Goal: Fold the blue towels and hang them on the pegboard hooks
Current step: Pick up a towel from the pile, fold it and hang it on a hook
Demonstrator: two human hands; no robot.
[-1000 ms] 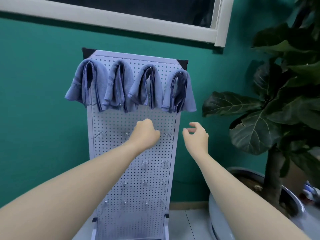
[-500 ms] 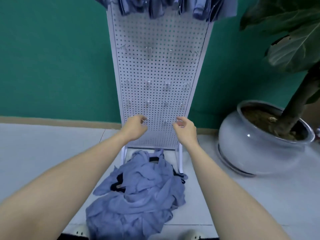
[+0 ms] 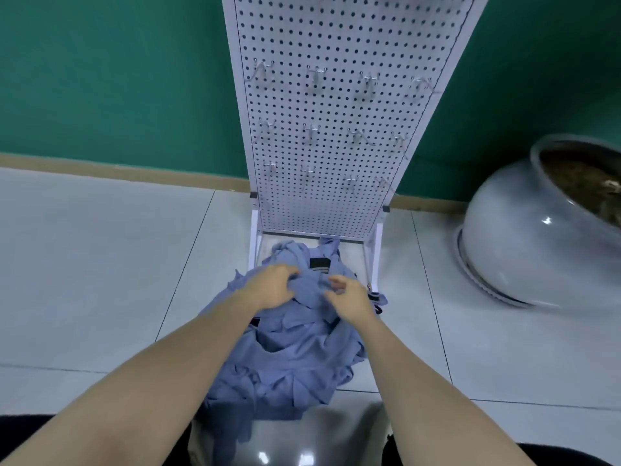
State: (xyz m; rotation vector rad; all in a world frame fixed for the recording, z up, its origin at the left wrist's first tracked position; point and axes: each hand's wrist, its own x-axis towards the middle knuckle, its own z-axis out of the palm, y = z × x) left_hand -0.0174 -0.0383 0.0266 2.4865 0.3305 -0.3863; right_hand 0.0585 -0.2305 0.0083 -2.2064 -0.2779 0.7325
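The left hand (image 3: pixel 272 285) is down on top of a big heap of crumpled blue cloth towels (image 3: pixel 289 348). Its fingers are curled and they pinch a fold of blue cloth near the top of the heap. The right hand (image 3: pixel 349 295) is just beside it, also on the heap. Its fingers are bent over the cloth, but I cannot tell if they really grip it, because that part is blurry. The two hands are close together, with a bunched ridge of towel between them.

The towels lie on the pale grey tiled floor (image 3: pixel 100 264), right under both hands and under the bare arms. The heap is soft and messy, full of wrinkles and folds, with nothing folded neatly. A small dark label (image 3: pixel 318 263) shows on the cloth just past the fingers. The far edge of the heap reaches in between the white legs of the stand.

Behind the heap stands a tall white metal pegboard with many round holes (image 3: pixel 336 95). Rows of small silver wire hooks (image 3: pixel 316 77) stick out of it, all bare in this view. The board leans against a dark green wall (image 3: pixel 117 79). Off to the right, well apart from the towels, sits a round shiny grey plant pot with brown soil inside (image 3: pixel 524 237).
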